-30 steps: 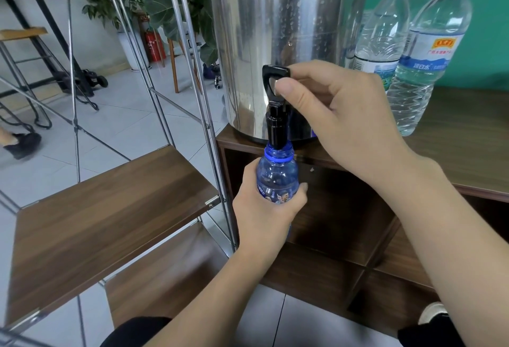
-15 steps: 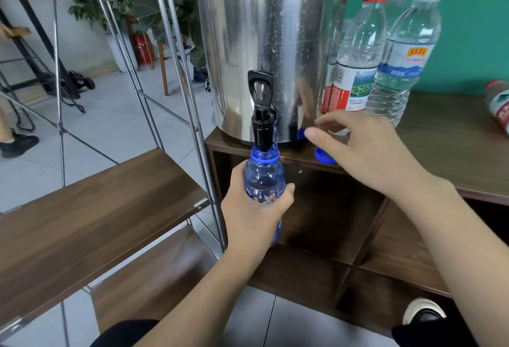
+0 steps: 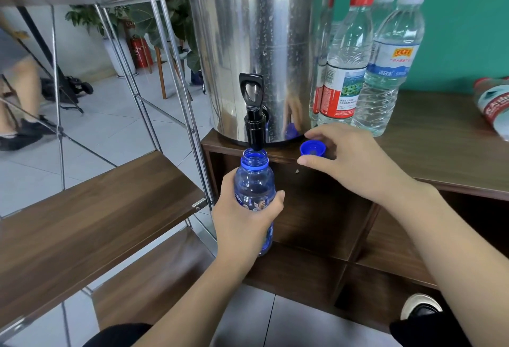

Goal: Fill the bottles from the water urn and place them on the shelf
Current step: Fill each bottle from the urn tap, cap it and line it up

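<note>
Change since a second ago: the right hand (image 3: 355,165) has left the black tap lever (image 3: 251,93), which now stands upright, and has come down to the front edge of the wooden cabinet top (image 3: 446,148). There its thumb and forefinger curl either side of the blue cap (image 3: 312,149) lying open side up at the urn's foot; whether they touch it or merely bracket it cannot be told. The blue bottle (image 3: 254,181) sits slightly lower than before, its open mouth just under the black spout (image 3: 255,137). Left hand (image 3: 245,222): fingers and thumb wrapped round the bottle's labelled middle, holding it upright in front of the cabinet, forearm rising from the lower frame. Right forearm enters from the lower right and crosses the cabinet's open compartments. Steel water urn (image 3: 261,43): on the cabinet's left corner, top cut off by the frame. Beside it to the right, touching or nearly so, stand a red-capped bottle (image 3: 347,71) and a white-capped bottle (image 3: 391,71), with more bottles partly hidden behind them, count unclear. One further bottle (image 3: 493,107) lies at the right edge, cut off. Shelf (image 3: 91,209): wooden boards on a metal frame, left of the cabinet. The blue bottle's water level is hard to read through the tinted plastic and the hand.
</note>
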A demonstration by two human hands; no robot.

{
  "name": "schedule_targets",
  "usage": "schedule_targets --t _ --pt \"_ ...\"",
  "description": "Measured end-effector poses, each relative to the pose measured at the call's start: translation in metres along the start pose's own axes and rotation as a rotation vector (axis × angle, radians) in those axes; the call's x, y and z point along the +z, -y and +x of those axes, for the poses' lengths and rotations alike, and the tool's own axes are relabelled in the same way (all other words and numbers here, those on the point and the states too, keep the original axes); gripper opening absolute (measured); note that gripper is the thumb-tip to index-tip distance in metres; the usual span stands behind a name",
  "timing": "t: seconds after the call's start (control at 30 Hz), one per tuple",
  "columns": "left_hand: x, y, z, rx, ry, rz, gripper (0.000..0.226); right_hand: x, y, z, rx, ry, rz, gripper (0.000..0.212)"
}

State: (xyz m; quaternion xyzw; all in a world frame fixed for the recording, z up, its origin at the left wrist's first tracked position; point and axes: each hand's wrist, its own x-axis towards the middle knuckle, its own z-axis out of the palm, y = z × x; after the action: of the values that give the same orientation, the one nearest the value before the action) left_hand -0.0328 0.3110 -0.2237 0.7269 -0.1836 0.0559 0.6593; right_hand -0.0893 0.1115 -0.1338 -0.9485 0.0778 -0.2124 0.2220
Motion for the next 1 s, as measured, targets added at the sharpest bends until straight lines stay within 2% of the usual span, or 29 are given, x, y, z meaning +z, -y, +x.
schedule_targets --t 0.3,0.47,0.63,0.77,1.0 --pt "-0.009 -0.008 -0.01 0.046 0.011 -0.022 0.065 0.002 0.047 -0.012 -0.161 0.081 0.296 0.047" --pt "-0.013 -0.013 -0.018 0.09 0.091 -0.006 0.065 -0.002 0.053 -0.015 -0.156 0.121 0.467 0.049" --pt "-0.014 -0.01 -0.022 0.11 0.169 0.021 0.065 -0.008 0.053 -0.018 -0.163 0.181 0.47 0.041" --pt "-0.011 -0.008 -0.024 0.119 0.238 0.03 0.067 -0.014 0.053 -0.02 -0.19 0.221 0.366 0.037" --pt "-0.003 -0.007 -0.026 0.143 0.255 0.062 0.066 -0.02 0.056 -0.022 -0.094 0.19 0.159 0.039"
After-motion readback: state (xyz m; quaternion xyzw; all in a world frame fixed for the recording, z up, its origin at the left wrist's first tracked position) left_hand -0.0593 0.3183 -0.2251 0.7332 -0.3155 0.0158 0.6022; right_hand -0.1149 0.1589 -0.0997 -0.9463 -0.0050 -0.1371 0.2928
